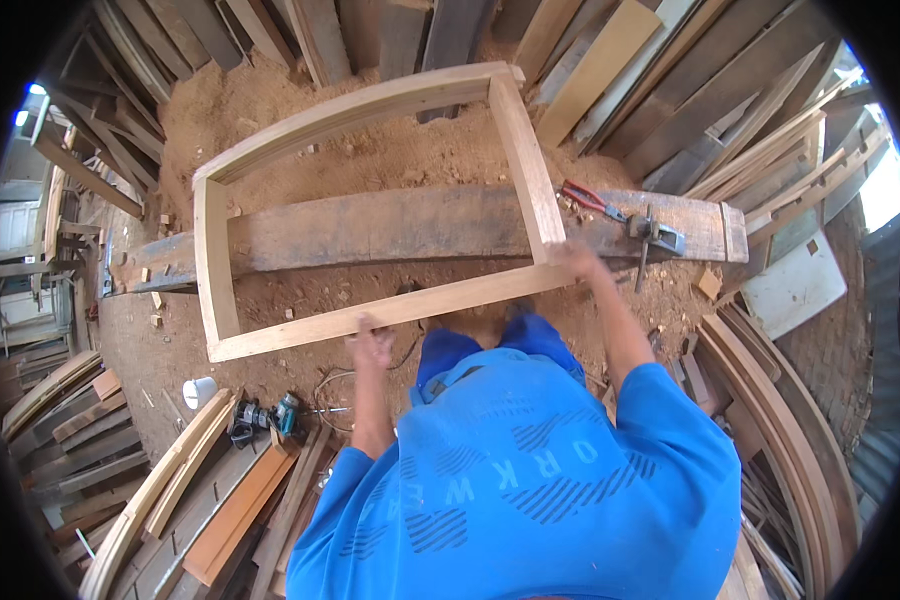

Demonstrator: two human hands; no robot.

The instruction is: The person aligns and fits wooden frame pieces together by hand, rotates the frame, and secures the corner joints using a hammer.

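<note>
A wooden frame (450,294) of pale timber is held over the worktop (370,230), which is formed by a long thick plank; the plank is crossed by both short sides of the frame, and the curved far rail is seen beyond it, above the floor (270,120), which is covered with sawdust and small chips; whether the frame is supported by the plank cannot be told. The near right corner is grasped by the right hand (575,262) — its grip is closed on the wood, although the fingers are blurred; the near rail is touched by the left hand (372,346) with the fingertips at its edge, and whether this grip is closed around the rail cannot be told.

On the worktop, just beside the right side of the frame, red-handled pliers (582,195) are laid; near them a metal clamp (656,236) is placed. To the lower left, a teal and black power tool (287,412) is seen near a white cup (199,391); an orange-brown board (238,515) is laid below the tool. Beyond the worktop, many boards (600,70) are stood up close together; a blue shirt (530,480) is worn by the person.
</note>
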